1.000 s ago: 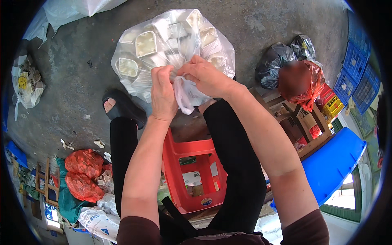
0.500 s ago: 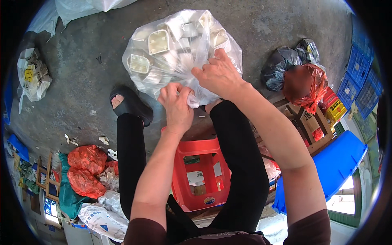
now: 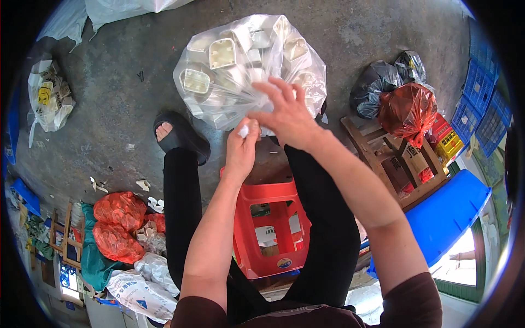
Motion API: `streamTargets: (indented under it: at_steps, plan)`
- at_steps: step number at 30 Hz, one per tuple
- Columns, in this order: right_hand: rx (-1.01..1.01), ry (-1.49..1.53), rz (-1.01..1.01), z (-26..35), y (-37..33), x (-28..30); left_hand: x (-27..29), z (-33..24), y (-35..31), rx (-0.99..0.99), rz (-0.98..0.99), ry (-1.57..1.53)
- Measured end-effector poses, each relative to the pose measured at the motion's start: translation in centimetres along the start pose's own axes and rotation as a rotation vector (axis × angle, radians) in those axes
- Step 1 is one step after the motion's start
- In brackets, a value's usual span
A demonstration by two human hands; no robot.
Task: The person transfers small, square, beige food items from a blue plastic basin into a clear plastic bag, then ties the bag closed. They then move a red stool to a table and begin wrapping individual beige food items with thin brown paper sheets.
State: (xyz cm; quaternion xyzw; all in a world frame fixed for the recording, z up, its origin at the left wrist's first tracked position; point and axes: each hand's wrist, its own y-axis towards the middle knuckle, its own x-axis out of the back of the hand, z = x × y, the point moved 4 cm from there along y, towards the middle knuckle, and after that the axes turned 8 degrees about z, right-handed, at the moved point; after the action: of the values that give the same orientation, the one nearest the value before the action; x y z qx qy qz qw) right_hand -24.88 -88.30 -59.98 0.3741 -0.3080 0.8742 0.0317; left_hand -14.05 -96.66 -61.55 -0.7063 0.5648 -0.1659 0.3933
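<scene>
A large clear plastic bag (image 3: 240,82) full of white, cup-like plastic parts rests on the concrete floor in front of me, its neck gathered toward me. My left hand (image 3: 241,145) is closed round the twisted neck, and a bit of crumpled plastic pokes out of the fist. Over the gathered folds, my right hand (image 3: 290,112) has its fingers spread, the thumb close to the left fist. Whether its fingertips touch the plastic I cannot tell.
A red plastic stool (image 3: 270,191) stands between my legs. At right are black bags (image 3: 374,87), a red bag (image 3: 407,112), a wooden frame (image 3: 383,147), a blue tub (image 3: 437,218) and blue crates (image 3: 476,87). Red bags (image 3: 117,229) lie at left, a white bag (image 3: 49,101) farther off.
My left hand has drawn the neck into a tighter fist and turned. The right hand has loosened its curled fingers and spread them. The bag sits slightly farther right in view.
</scene>
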Motion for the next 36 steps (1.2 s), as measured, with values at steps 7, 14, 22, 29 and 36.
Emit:
streamTargets:
  at_steps: [7, 14, 22, 29, 36]
  plan:
    - [0.039, -0.057, 0.010, -2.1, 0.3, -0.1, 0.6, -2.6, -1.6, 0.008, -0.146, 0.225]
    - [-0.145, 0.144, -0.024, 1.7, -2.8, 4.2, 0.0, -4.3, -4.1, 0.003, -0.130, 0.253]
    - [-0.474, 0.360, 0.029, 0.9, -14.8, 7.0, 7.9, -13.1, -15.6, -0.098, -0.520, -0.031]
    - [-0.625, 0.551, 0.013, 5.5, -17.2, 8.9, 25.0, -20.5, -25.5, -0.182, -0.889, -0.291]
    - [-0.760, 0.673, 0.068, 12.3, -15.2, 11.0, 44.2, -24.3, -26.6, -0.273, -1.123, -0.154]
